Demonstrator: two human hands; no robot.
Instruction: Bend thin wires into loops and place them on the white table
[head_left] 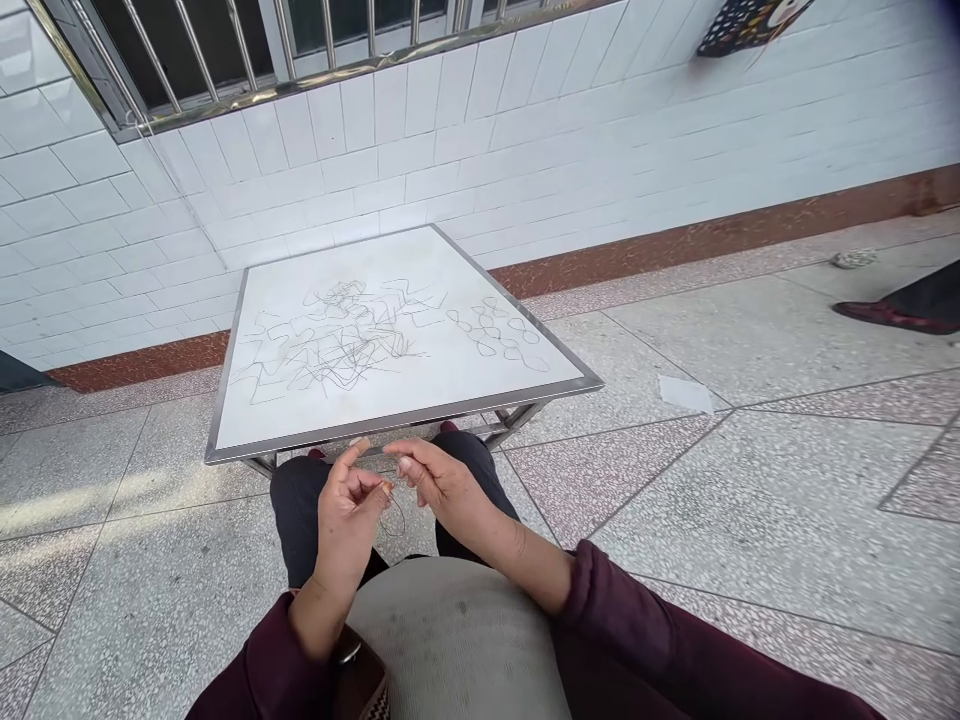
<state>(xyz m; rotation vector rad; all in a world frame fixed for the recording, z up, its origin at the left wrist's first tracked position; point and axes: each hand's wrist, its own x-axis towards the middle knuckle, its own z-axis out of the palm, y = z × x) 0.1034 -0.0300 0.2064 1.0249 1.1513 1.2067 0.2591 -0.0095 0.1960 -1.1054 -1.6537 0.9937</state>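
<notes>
My left hand [349, 508] is in front of my lap, just off the table's near edge. Its thumb and a finger pinch a thin dark wire [403, 520], which hangs below the fingertips in a small curved loop. Close beside it on the right is my right hand [444, 490], with its index finger reaching over toward the left hand and its thumb and other fingers bent together. Whatever may be between those right fingers is too small to make out. On the white table [397, 395] lie a tangled spread of thin wire pieces [352, 345] and, to the right, several small wire loops [499, 330].
The metal-edged table stands by a white tiled wall [420, 130] with a barred window [240, 50]. A white paper piece [685, 394] lies on the speckled floor. At the far right a person's dark red shoe [892, 317] shows. A patterned bag [746, 27] hangs on the wall.
</notes>
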